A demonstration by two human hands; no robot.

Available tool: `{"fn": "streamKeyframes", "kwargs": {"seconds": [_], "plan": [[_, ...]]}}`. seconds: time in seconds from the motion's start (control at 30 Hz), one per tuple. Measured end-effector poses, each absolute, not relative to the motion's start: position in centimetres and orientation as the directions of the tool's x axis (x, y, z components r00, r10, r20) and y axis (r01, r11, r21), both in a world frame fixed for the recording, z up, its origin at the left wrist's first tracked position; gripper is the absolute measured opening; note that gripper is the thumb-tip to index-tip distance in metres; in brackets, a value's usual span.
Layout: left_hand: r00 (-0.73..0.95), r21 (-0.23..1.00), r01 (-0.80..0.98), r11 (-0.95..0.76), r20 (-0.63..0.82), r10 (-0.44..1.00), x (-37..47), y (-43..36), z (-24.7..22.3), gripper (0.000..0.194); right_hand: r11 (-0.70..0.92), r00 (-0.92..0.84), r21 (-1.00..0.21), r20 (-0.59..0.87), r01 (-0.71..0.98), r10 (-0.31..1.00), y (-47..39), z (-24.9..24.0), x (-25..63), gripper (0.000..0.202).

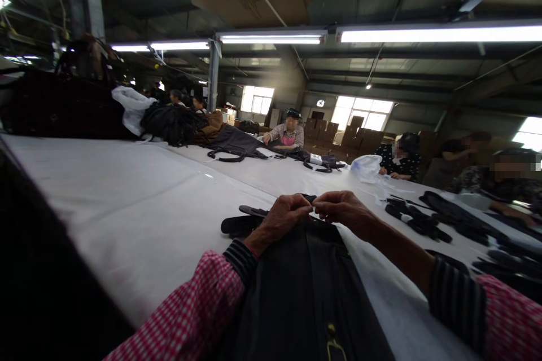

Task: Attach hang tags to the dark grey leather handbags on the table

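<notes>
A dark bag (302,287) lies lengthwise on the white table (139,197), with a brass-coloured buckle (336,350) near its lower edge. Over the bag's far end, my left hand (284,217) pinches something too small to make out. My right hand (341,208) meets it there, fingertips pressed together, almost touching the left ones. Dark straps (237,225) stick out on the left, beside my left wrist. What lies between the fingertips is hidden.
Dark bags and a plastic bag (132,107) are piled at the back left. Black straps (417,220) lie to the right. A crumpled clear plastic bag (366,169) is farther back. Several people sit around the table's far side.
</notes>
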State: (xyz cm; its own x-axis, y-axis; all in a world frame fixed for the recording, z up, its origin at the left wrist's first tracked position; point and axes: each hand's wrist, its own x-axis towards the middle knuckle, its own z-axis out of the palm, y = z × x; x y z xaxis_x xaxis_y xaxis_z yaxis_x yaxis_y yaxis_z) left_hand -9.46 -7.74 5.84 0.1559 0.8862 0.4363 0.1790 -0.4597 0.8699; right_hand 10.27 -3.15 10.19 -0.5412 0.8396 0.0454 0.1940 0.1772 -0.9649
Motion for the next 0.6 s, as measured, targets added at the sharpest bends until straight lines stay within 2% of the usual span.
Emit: {"fn": "streamKeyframes", "kwargs": {"seconds": [0.2,0.6], "plan": [[0.135,0.882,0.168,-0.44,0.422,0.896,-9.5,-7.6,5.7,0.025,0.128,-0.518,-0.978,0.026,0.163,0.855,-3.3,9.8,10.0,0.04],[0.117,0.847,0.32,-0.425,0.41,0.905,-9.7,-8.0,6.1,0.025,0.245,-0.488,-0.948,0.118,0.204,0.865,-4.9,9.9,8.9,0.032]]}}
